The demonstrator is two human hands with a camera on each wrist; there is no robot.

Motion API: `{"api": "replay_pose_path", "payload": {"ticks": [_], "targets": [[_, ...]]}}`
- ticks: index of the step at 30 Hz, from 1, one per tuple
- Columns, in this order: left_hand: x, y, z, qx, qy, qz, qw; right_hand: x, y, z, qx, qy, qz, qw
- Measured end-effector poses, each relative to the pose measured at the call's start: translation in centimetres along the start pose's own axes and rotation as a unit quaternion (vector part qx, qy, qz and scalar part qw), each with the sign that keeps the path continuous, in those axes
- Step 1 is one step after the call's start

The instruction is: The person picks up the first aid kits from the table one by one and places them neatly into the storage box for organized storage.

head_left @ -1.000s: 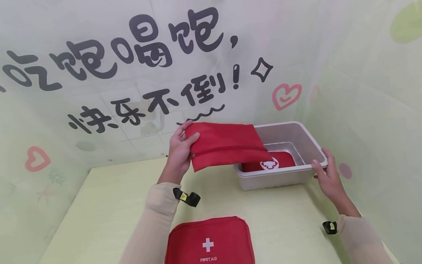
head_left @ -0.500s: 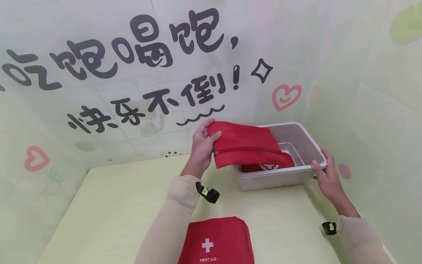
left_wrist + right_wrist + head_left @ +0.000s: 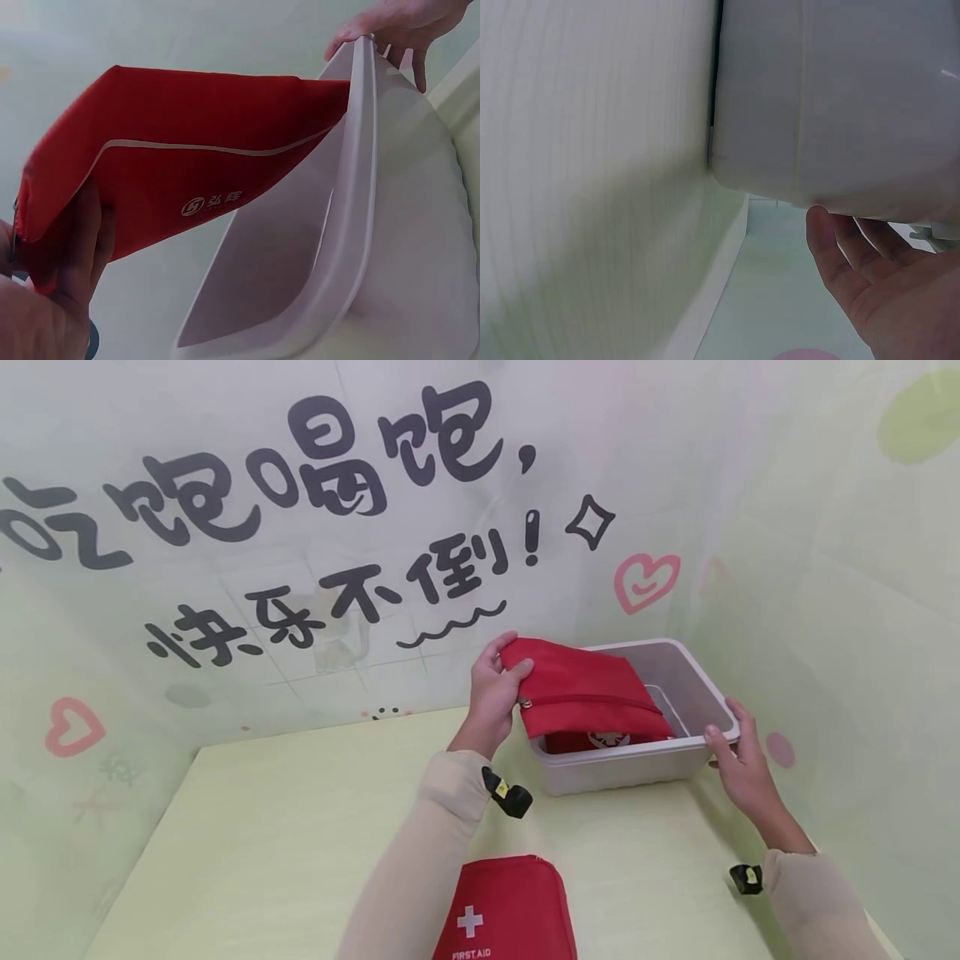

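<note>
My left hand (image 3: 493,693) pinches the left end of a flat red zippered pouch (image 3: 588,681), thumb on top. The pouch slants over the left part of a light grey bin (image 3: 615,774), its far end dipping inside the rim. In the left wrist view the pouch's underside (image 3: 180,180) carries a pale line and a small white logo. Beneath it in the bin lies another red item (image 3: 570,743) with a white emblem, mostly covered. At the bin's right corner my right hand (image 3: 744,772) grips the rim, thumb on the near side; the right wrist view shows fingers (image 3: 847,247) against the outer wall.
A red first aid bag (image 3: 517,906) with a white cross lies on the pale table (image 3: 300,827) near the front, partly behind the left sleeve (image 3: 420,852). Walls with printed lettering (image 3: 330,468) stand behind and to the right of the bin.
My left hand has moved right, bringing the red pouch from beside the bin to over and partly into it, covering more of the item inside. The right hand and bin stay put.
</note>
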State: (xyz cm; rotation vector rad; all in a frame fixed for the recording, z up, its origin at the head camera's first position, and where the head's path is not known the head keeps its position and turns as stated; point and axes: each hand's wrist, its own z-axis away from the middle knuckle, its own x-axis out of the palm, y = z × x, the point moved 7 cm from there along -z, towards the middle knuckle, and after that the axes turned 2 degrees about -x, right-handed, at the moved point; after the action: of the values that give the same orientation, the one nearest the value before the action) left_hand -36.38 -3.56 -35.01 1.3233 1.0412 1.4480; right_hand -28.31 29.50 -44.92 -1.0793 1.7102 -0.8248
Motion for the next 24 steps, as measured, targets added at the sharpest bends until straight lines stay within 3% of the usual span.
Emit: {"api": "replay_pose_path", "payload": {"ticks": [6,15,24], "targets": [[1.2,-0.7,-0.4,-0.01,0.012,-0.012,0.9998,0.0,0.2,0.0,-0.001,0.002,-0.002,1.0],[3.5,-1.4,-0.4,-0.023,-0.005,-0.029,0.9993,0.0,0.1,0.0,0.001,0.002,-0.001,1.0],[4.3,-2.3,-0.4,-0.039,-0.013,-0.026,0.9988,0.0,0.0,0.0,-0.004,0.001,-0.003,1.0]]}}
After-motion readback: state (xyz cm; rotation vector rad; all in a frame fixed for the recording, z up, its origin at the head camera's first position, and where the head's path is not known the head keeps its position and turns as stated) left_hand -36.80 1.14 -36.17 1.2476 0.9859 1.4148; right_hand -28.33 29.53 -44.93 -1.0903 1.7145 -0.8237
